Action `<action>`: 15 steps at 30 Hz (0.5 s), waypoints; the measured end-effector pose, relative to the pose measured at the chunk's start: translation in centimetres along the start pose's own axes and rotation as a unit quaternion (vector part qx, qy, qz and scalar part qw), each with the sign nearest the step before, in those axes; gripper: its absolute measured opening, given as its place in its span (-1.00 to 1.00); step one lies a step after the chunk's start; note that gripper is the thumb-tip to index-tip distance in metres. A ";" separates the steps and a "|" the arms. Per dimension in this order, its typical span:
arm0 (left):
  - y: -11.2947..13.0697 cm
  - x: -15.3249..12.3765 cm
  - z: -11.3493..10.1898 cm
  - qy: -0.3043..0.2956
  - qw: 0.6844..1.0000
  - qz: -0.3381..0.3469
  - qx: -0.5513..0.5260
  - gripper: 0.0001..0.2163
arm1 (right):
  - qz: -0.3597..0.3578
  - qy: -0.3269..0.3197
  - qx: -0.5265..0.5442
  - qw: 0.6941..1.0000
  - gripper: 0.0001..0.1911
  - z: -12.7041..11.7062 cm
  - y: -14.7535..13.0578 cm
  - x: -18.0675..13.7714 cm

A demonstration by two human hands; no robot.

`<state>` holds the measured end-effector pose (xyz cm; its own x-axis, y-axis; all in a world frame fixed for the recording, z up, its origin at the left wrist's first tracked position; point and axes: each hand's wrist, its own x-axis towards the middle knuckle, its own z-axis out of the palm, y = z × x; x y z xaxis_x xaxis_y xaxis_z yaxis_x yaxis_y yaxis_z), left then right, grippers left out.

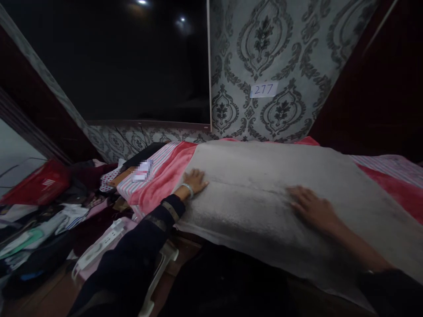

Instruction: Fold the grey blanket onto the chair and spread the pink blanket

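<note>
Both hands lie flat with fingers spread on the grey cloth (264, 185): left hand (194, 180) at its edge, right hand (310, 207) mid-cloth.

both hands (194, 180) (310, 206) flat, palms down, arms outstretched

Two hands in view: left hand (194, 180) and right hand (310, 207). One grey cloth (257, 176). One pink blanket (165, 176). One bracelet (188, 190). One red basket (42, 185). One paper label (263, 89). Two light spots (142, 2) on one dark panel (115, 66). Heap of clothes (49, 224) too jumbled to count.
</note>
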<state>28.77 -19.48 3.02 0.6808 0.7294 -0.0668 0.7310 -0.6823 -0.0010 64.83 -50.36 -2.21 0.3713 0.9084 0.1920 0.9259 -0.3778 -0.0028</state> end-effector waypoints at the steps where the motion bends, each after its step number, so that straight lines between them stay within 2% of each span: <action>1: 1.5 0.2 0.1 0.000 0.999 0.044 -0.007 -0.37 | -0.039 -0.023 0.017 0.999 -0.34 0.0 -2.8 0.9; 3: 4.2 0.5 0.8 0.000 0.993 0.116 -0.018 -0.37 | -0.113 -0.043 0.037 0.992 -0.36 0.3 -7.6 2.4; 4: 5.3 0.6 1.2 0.001 0.991 0.131 -0.020 -0.38 | -0.132 -0.044 0.042 0.989 -0.36 0.7 -9.3 2.9; 7: 6.9 0.6 2.3 0.009 0.993 0.120 -0.022 -0.39 | -0.137 -0.031 0.047 0.989 -0.36 1.9 -11.2 4.0; 11: 6.5 0.7 2.8 0.019 0.993 0.111 -0.023 -0.37 | -0.088 -0.031 0.034 0.995 -0.34 2.9 -8.5 4.7; 15: 6.1 1.0 2.8 0.046 0.997 0.042 -0.037 -0.34 | 0.005 -0.017 0.009 1.000 -0.30 3.0 -3.9 4.5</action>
<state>33.74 -23.03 0.15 0.7393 0.6728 0.0280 0.6696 -0.7389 0.0754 63.13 -44.31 -4.33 0.3832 0.9099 0.1590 0.9228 -0.3846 -0.0233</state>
